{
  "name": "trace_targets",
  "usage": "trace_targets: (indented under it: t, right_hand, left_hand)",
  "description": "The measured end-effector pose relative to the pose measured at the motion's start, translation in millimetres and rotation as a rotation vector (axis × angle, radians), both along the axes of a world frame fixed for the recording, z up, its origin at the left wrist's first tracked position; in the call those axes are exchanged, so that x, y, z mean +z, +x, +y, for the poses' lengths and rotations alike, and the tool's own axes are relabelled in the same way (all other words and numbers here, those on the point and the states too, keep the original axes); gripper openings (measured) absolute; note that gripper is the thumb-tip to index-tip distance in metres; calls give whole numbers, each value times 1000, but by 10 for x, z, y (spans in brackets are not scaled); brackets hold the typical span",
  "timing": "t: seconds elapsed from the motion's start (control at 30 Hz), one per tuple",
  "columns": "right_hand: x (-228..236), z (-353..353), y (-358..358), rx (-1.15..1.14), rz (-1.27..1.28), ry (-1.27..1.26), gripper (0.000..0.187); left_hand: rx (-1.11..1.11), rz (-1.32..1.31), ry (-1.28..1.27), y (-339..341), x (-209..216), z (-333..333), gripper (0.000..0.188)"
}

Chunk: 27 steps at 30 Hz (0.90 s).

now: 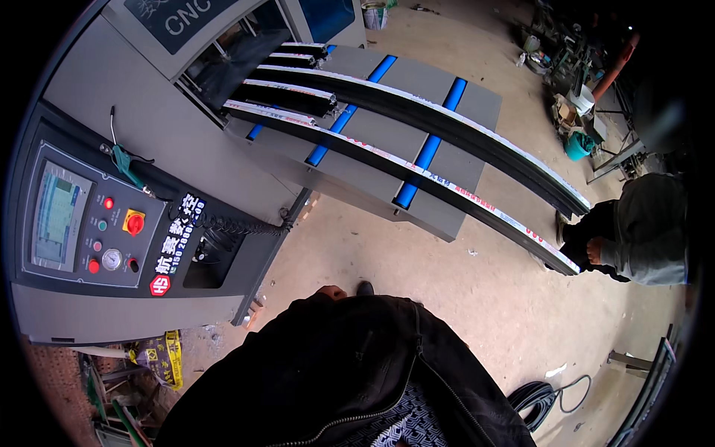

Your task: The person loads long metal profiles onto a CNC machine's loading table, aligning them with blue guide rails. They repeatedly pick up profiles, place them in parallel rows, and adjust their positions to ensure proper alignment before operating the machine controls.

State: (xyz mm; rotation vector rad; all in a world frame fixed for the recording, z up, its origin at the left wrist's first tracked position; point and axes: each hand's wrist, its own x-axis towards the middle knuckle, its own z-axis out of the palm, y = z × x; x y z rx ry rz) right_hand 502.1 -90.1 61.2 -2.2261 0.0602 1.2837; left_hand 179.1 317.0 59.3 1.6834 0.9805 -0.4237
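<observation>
Only a small part of my left hand (333, 292) shows, past the end of my dark sleeve. Its fingers are mostly hidden, and it touches none of the things around it that I can see. My right hand is out of view. Ahead, two long black profiles, a nearer one (439, 188) and a farther one (447, 119), lie across the grey roller table (365, 186) with its blue rollers. Several short profile pieces (290, 97) sit by the machine opening. To my left is the control panel (89, 216) with a screen, buttons and a gauge.
A green air blow gun (128, 167) rests on the machine, near a coiled black hose (238, 223). Another person (648, 231) stands at the long profiles' right ends, one hand low beside them. A looped black cable (535, 404) and more profiles (649, 391) are at lower right.
</observation>
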Motion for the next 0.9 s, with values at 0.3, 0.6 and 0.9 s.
trace_targets:
  t: [0.3,0.6,0.9]
  right_hand:
    - [-303,862,118,80,31,63,22]
    - [-221,993,-82,66,-131,56,16]
    - [294,717,-136,-10,-73,-43,25]
  left_hand:
    - [-290,72,10,-653,-953,717,46]
    - [-243,208,-74,-300,-429,602,52]
    - [-12,36,175,-181,-180,359,48]
